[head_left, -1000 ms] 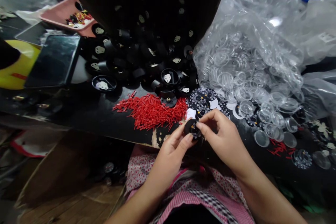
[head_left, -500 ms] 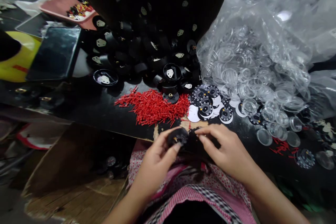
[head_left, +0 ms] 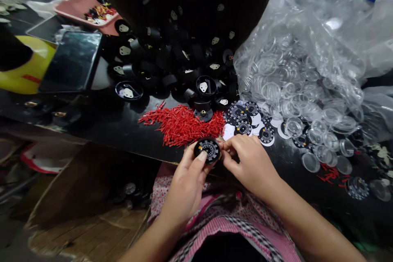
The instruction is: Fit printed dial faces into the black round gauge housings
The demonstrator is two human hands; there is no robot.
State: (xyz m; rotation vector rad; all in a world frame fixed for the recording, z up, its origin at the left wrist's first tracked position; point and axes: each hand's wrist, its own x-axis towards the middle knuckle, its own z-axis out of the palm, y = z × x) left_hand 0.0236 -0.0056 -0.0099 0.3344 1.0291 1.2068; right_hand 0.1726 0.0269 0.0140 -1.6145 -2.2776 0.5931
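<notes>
My left hand [head_left: 188, 170] is closed around a round black dial gauge [head_left: 209, 150], its thumb lying on the face. White markings and a small orange patch show on that face, which is turned up towards me. My right hand [head_left: 247, 159] is pinched at the gauge's right side; anything between its fingertips is hidden. Just beyond the gauge lies a heap of thin red pointers [head_left: 181, 125]. Loose printed dial discs [head_left: 243, 127], some showing white backs, are piled beyond my right hand.
Black gauge housings [head_left: 168, 80] crowd the back of the black table. Clear round lenses [head_left: 285, 84] spill from a plastic bag on the right. A black phone-like slab [head_left: 72, 61] leans at left, near a pink tray [head_left: 76, 6]. An open cardboard box [head_left: 76, 204] stands below the table edge.
The gauge has tilted so its printed face shows towards me. My right hand has moved left, from a little apart to the gauge's side. The view has shifted slightly.
</notes>
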